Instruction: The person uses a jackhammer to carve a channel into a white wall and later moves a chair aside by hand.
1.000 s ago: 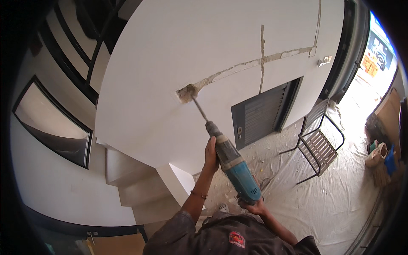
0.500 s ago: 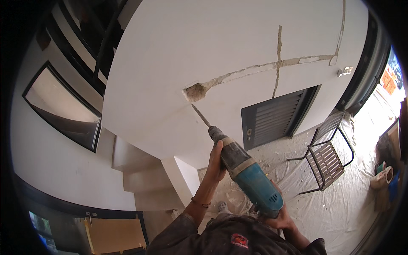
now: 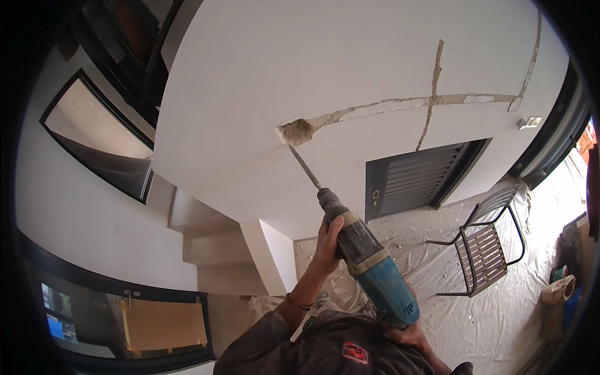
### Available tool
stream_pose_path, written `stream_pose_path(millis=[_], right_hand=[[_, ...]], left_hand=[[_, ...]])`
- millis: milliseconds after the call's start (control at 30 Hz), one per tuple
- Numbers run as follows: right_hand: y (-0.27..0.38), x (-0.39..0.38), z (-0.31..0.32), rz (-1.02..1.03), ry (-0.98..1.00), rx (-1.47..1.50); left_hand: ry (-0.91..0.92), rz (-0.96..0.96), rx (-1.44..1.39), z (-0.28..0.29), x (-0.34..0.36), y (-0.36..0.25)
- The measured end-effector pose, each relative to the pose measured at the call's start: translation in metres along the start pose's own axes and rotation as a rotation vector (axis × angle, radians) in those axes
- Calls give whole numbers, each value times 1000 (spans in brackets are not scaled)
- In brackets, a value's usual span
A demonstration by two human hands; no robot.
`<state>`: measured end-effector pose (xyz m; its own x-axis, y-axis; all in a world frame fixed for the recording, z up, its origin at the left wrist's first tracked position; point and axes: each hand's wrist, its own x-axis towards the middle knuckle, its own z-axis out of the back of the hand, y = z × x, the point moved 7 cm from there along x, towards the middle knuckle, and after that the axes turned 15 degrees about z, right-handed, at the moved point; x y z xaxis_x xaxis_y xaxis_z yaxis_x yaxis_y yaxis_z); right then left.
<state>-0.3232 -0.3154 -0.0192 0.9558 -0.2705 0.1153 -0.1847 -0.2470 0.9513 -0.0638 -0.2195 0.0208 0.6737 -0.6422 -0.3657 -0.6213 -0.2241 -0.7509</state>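
A blue and grey rotary hammer (image 3: 370, 267) points up and to the left. Its long chisel bit (image 3: 304, 167) reaches a rough broken hole (image 3: 296, 132) in the white wall. A chiselled groove (image 3: 400, 103) runs right from that hole across the wall. My left hand (image 3: 327, 244) wraps around the grey front barrel of the hammer. My right hand (image 3: 407, 334) holds its rear grip, mostly hidden behind the blue body.
A dark slatted metal chair (image 3: 484, 247) stands on the white sheet covering the floor (image 3: 437, 306). A grey louvred door (image 3: 419, 178) is set in the wall. White steps (image 3: 215, 250) rise at the left. Bags and buckets (image 3: 559, 290) sit at the right.
The view has swung so the wall and hole sit further right and lower. The bit tip stays at the hole and both hands keep their grip on the hammer.
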Motion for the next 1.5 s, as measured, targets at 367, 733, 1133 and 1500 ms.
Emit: stream_pose_path(millis=[367, 733, 1133, 1500], right_hand=[[9, 6, -13, 74, 12, -146], [-4, -2, -12, 69, -3, -185], [-22, -4, -19, 160, 24, -291], [-32, -2, -30, 162, 17, -397]], left_hand=[[-33, -11, 23, 13, -1, 5], [-47, 11, 9, 16, -4, 7], [-37, 15, 57, 29, 2, 11], [-17, 41, 18, 43, 4, 10]])
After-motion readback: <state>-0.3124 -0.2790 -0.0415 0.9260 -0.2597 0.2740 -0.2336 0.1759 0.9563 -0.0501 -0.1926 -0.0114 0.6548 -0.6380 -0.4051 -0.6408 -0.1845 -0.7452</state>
